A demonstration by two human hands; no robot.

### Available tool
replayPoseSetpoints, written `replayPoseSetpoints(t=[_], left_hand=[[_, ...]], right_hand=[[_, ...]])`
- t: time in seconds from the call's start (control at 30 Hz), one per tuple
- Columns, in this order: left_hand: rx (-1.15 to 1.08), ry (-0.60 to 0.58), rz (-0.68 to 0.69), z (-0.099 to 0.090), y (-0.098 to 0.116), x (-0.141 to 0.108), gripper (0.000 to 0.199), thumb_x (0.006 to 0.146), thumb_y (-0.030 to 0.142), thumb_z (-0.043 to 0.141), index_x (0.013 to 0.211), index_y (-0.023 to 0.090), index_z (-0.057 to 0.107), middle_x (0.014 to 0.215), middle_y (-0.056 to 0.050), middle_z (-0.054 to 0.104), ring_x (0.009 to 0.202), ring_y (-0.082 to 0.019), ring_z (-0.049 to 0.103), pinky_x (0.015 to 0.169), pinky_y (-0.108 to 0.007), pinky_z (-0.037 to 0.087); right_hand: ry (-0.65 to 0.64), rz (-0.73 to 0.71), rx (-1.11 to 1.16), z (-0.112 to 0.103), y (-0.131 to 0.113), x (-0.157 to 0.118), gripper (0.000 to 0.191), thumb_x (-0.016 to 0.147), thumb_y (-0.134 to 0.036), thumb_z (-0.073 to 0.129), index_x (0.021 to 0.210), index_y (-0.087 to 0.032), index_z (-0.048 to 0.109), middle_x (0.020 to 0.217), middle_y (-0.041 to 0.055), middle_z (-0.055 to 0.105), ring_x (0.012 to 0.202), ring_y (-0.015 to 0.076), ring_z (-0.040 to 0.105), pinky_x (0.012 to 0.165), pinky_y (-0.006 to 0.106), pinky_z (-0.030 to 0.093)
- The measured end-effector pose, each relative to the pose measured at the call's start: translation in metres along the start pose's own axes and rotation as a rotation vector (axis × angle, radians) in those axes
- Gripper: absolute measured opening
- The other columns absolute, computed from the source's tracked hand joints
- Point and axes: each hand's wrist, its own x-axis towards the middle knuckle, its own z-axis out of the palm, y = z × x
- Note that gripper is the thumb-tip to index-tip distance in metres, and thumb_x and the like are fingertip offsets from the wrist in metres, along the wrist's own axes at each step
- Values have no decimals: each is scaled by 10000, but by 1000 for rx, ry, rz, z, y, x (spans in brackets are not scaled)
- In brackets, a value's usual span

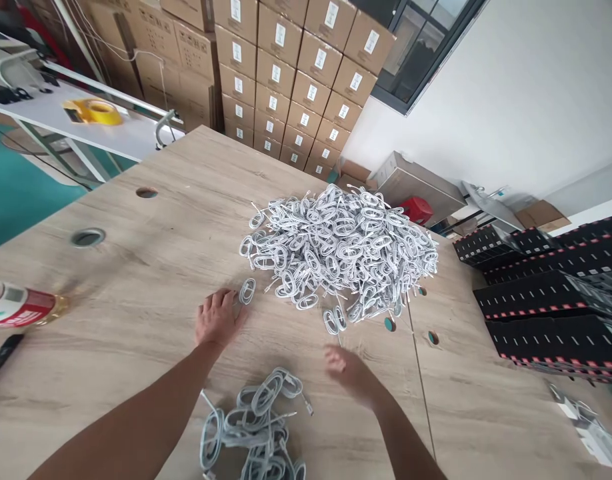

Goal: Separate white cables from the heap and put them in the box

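A big heap of white coiled cables (336, 247) lies on the wooden table. My left hand (219, 319) rests near the heap's lower left, its thumb spread away from the fingers. Just beyond its fingertips is a single coiled cable (247, 291); whether they touch it I cannot tell. My right hand (353, 373) is blurred, its fingers curled, just below a pair of coiled cables (335, 320). What it may hold does not show. Closer to me, between my forearms, sits a smaller pile of coiled cables (259, 427).
The wooden table (151, 287) has several round cable holes. A red and white container (21, 303) and a black pen-like object (3, 357) are at left. Stacked black trays (541, 300) stand right. Cardboard boxes (291, 80) rise behind. A yellow tape dispenser (92, 112) lies on a side table.
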Motion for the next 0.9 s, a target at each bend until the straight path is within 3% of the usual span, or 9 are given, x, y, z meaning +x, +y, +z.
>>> replayPoseSetpoints(t=[0.1,0.17,0.33,0.43,0.53,0.63,0.73,0.83,0.9], left_hand=[[5,4,6,-1,0,1,491,866,421,545,1301,213,639,1397,-138,595,1228,-358,511,986,-504,431],[6,4,13,-2,0,0,492,869,425,539,1291,193,641,1387,-144,601,1220,-358,514,970,-498,440],[4,11,16,-1,-1,-3,471,878,416,539,1293,214,636,1381,-137,606,1215,-349,518,962,-488,437],[-3,5,17,2,-3,-5,465,892,434,538,1292,219,634,1389,-128,604,1230,-338,512,984,-477,428],[-12,7,12,4,-4,-5,475,901,441,538,1306,208,625,1396,-141,599,1237,-344,503,994,-490,420],[-25,20,10,4,-5,-6,482,910,474,540,1295,201,637,1385,-157,601,1218,-355,513,984,-504,423],[-53,33,15,4,-6,-7,450,921,503,533,1231,213,681,1339,-145,634,1176,-348,547,957,-490,442],[-104,52,8,3,-11,-2,385,925,467,527,1147,218,720,1324,-131,660,1158,-335,578,954,-475,463],[-151,62,-7,0,-16,5,351,926,421,509,1079,204,739,1288,-130,689,1126,-320,613,945,-458,489]], right_hand=[[450,24,-333,-1,2,56,614,750,-237,687,1359,-230,611,1338,143,639,1233,330,592,993,471,500],[531,67,-504,-2,-1,85,688,685,-161,707,1363,-203,599,1355,179,617,1270,365,558,974,466,501],[423,71,-504,4,-1,79,383,741,-110,592,1095,-198,708,1043,106,722,1008,275,665,841,354,499],[20,31,-239,10,5,41,228,812,-224,607,994,-215,744,883,36,746,852,226,684,753,314,503],[-286,-36,-123,15,-2,31,468,767,-311,733,1231,-251,710,1095,47,758,978,241,702,810,325,535],[-11,-133,-307,20,-22,67,596,815,-216,670,1402,-269,584,1380,84,633,1084,227,682,920,353,540],[266,-156,-597,24,-41,119,595,824,-44,558,1382,-249,577,1450,100,571,1167,222,649,933,330,525],[318,-110,-806,24,-51,141,456,854,-37,543,1250,-233,655,1290,96,665,1105,227,669,835,290,515],[309,-136,-838,23,-52,129,331,876,-92,567,1151,-227,693,1186,84,703,1014,217,686,785,271,498]])
